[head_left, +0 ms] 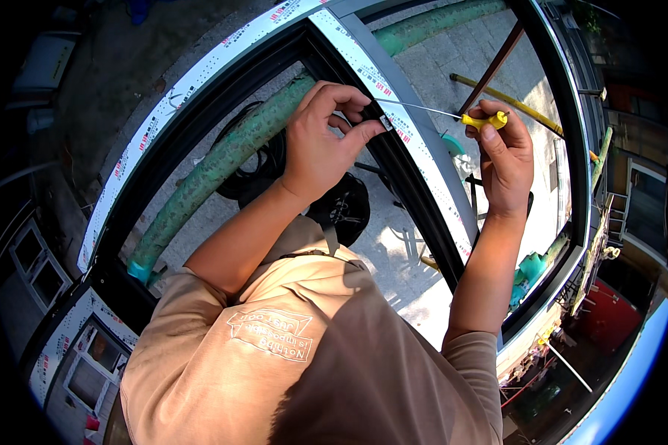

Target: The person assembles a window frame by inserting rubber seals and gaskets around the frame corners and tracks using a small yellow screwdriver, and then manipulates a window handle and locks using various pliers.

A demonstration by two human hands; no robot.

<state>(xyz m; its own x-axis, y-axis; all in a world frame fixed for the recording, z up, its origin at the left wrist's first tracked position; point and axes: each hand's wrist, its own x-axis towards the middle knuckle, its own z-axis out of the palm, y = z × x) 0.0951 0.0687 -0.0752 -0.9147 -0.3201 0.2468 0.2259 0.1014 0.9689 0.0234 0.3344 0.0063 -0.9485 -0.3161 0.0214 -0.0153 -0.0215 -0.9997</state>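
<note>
My right hand point(506, 159) grips the yellow handle of a screwdriver point(485, 120) between thumb and fingers. Its thin metal shaft points left, the tip reaching the upright bar of a window frame point(364, 67) close to my left fingers. My left hand point(323, 137) is curled at the black inner edge of that bar. A small silvery metal piece point(386, 123) sits at the left thumb tip, against the bar, and the curled fingers partly hide the area around it. The frame bar wears white protective film with red and black print.
A green wrapped pole point(215, 178) runs behind the left opening, with black coiled hose point(256, 163) beyond it. A yellow pole point(519, 107) and a brown bar point(493, 67) cross the right opening. Other window frames point(37, 256) stand at the far left.
</note>
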